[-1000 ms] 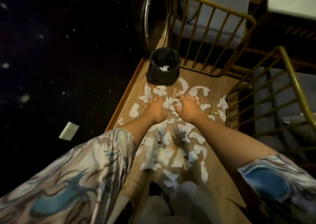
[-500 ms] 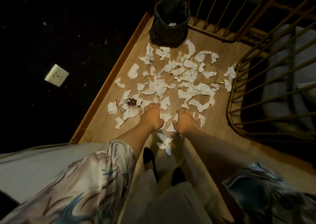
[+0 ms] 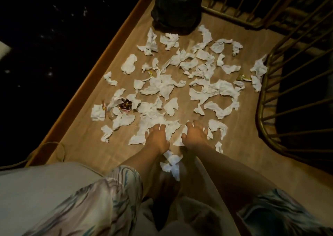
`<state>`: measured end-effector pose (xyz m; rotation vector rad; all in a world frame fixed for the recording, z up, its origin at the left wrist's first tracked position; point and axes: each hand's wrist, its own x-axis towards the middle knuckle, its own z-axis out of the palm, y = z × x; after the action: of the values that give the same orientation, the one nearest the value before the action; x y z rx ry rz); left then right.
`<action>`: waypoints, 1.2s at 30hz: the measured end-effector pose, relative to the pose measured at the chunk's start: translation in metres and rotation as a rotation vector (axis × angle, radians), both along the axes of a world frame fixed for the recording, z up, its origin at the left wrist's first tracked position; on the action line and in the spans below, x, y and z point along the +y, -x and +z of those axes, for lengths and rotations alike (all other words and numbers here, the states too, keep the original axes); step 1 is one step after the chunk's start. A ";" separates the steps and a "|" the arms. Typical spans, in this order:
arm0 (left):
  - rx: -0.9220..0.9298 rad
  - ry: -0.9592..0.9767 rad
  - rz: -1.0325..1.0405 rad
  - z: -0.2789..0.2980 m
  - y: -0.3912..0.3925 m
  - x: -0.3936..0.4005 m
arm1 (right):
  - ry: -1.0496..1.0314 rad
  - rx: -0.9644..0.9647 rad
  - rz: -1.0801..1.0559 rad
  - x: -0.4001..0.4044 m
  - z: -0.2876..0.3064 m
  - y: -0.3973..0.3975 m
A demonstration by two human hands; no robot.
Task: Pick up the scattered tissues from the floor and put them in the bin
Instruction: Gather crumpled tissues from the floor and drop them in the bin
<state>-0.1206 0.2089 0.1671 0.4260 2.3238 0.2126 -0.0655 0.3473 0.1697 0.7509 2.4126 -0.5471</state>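
Several crumpled white tissues (image 3: 163,86) lie scattered across the brown wooden floor (image 3: 81,145). A black bin (image 3: 177,8) stands at the far end, its top cut off by the frame. My left hand (image 3: 156,138) reaches down with fingers spread onto the nearest tissues (image 3: 173,129). My right hand (image 3: 195,136) is beside it, fingers spread and curled over a tissue piece (image 3: 180,142). Neither hand visibly holds anything. More tissue (image 3: 171,162) lies between my forearms.
A dark red wrapper (image 3: 125,105) and small gold wrappers (image 3: 244,77) lie among the tissues. Gold metal railings (image 3: 270,69) curve along the right and far side. A dark speckled wall (image 3: 45,37) with a wooden skirting (image 3: 100,71) runs on the left.
The view has tilted downward, so the bin has slid to the top edge. Both hands have come back from the tissues near the bin to the nearest ones.
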 end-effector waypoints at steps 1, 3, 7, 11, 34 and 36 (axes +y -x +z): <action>0.004 -0.007 0.009 -0.021 0.004 0.003 | 0.000 0.024 0.014 0.004 -0.021 0.005; 0.028 -0.018 0.021 -0.063 0.011 0.010 | -0.007 0.066 0.058 0.013 -0.063 0.017; 0.127 -0.102 0.008 -0.145 0.027 0.026 | -0.033 0.154 0.100 0.032 -0.137 0.043; 0.256 -0.287 -0.039 -0.208 0.042 0.040 | -0.064 0.266 0.146 0.052 -0.197 0.061; 0.204 -0.397 -0.581 -0.285 -0.010 0.039 | -0.129 0.478 -0.046 0.037 -0.311 -0.115; 0.208 -0.402 -0.555 -0.274 -0.006 0.037 | -0.068 0.535 -0.028 0.031 -0.308 -0.116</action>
<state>-0.1144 0.2455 -0.1073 1.3204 2.2529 0.3756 0.0502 0.3781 -0.1382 0.7379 2.9254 -0.7577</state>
